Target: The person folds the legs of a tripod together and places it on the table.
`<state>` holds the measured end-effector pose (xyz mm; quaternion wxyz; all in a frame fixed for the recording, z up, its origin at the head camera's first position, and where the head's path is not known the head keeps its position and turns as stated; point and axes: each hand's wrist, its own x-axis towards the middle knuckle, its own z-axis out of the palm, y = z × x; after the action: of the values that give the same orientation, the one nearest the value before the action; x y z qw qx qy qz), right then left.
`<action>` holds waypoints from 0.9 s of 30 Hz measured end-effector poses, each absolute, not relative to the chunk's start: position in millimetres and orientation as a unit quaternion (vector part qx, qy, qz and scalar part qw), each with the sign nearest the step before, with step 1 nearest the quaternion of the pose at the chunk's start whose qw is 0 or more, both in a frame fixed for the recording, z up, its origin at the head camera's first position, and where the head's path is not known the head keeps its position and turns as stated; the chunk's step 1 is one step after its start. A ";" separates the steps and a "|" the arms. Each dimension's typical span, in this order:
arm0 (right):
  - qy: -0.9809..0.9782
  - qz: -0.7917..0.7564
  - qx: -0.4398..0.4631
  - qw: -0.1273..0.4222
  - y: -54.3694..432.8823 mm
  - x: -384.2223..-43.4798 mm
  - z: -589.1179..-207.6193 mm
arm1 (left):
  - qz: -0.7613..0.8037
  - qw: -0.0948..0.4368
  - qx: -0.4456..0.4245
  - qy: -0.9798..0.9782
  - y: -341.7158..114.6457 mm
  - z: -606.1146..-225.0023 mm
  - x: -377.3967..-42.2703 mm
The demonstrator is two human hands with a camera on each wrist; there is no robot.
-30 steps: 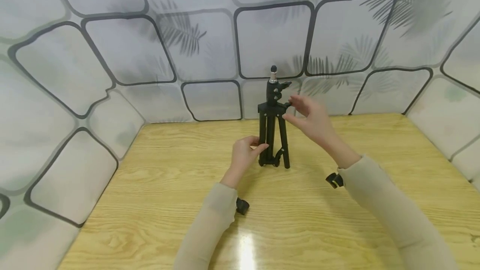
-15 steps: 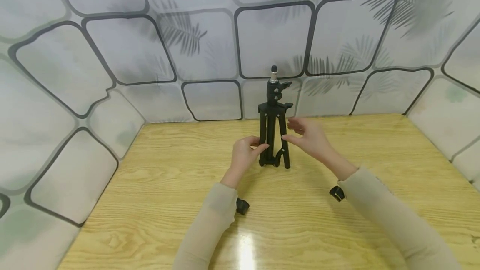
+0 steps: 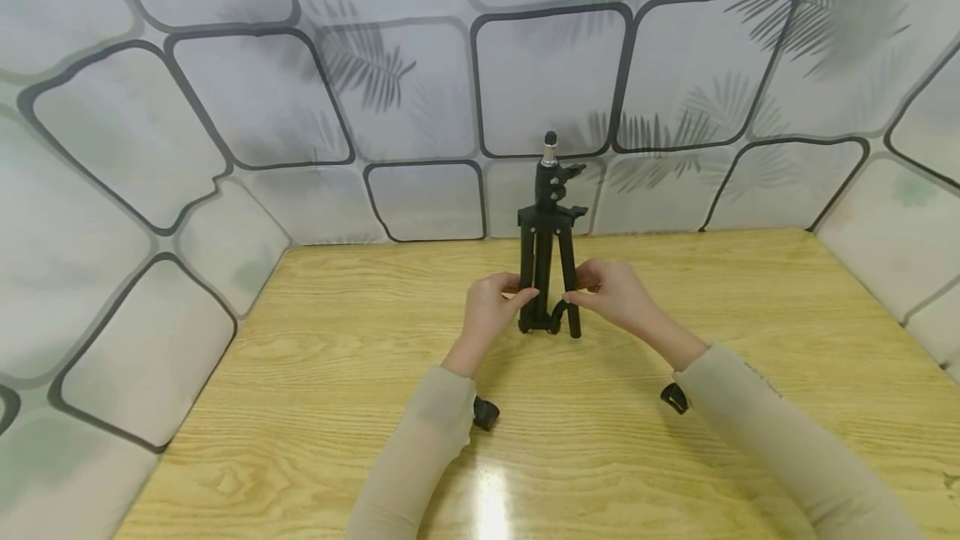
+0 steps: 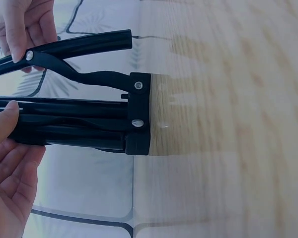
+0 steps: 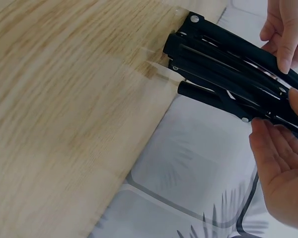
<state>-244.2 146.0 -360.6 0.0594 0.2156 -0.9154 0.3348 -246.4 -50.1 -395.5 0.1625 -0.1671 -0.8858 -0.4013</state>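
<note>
A black tripod stand [image 3: 546, 219] stands upright on the wooden table, its legs mostly folded and a silver tip with a black cap on top. My left hand [image 3: 489, 307] pinches the lower left leg, thumb in front and fingers behind. My right hand [image 3: 617, 298] pinches the right leg near its riveted brace joint. In the left wrist view, that leg [image 4: 102, 42] angles away from the others, linked by a curved brace [image 4: 97, 78] to the bottom bracket [image 4: 139, 136]. Both hands also show in the right wrist view, on opposite sides of the legs [image 5: 223, 64].
Two black knobs [image 3: 566, 171] [image 3: 576, 212] stick out to the right of the stand's upper part. Patterned cloth [image 3: 420, 90] rises behind the table [image 3: 337, 407] and along both sides. A black wrist-worn device [image 3: 486, 413] shows below each sleeve.
My right hand has come down from beside the stand's upper knob to the lower right leg and now pinches it. The left hand and the stand have stayed in place.
</note>
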 end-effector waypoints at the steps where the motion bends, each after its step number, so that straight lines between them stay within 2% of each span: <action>1: -0.916 0.331 0.217 0.062 145.7 -243.8 -360.6 | -0.402 0.163 -0.167 -0.886 -50.1 -395.6 -246.2; 16: -0.916 0.329 0.213 0.085 140.1 -244.8 -361.5 | -0.399 0.173 -0.173 -0.884 -49.7 -396.8 -247.4; 27: -0.918 0.333 0.201 0.077 137.7 -247.6 -363.5 | -0.408 0.169 -0.172 -0.880 -50.2 -398.7 -249.3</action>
<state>-247.6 137.7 -363.5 0.0773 0.2011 -0.9179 0.3331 -249.3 -50.2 -398.7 0.1692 -0.1725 -0.8804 -0.4080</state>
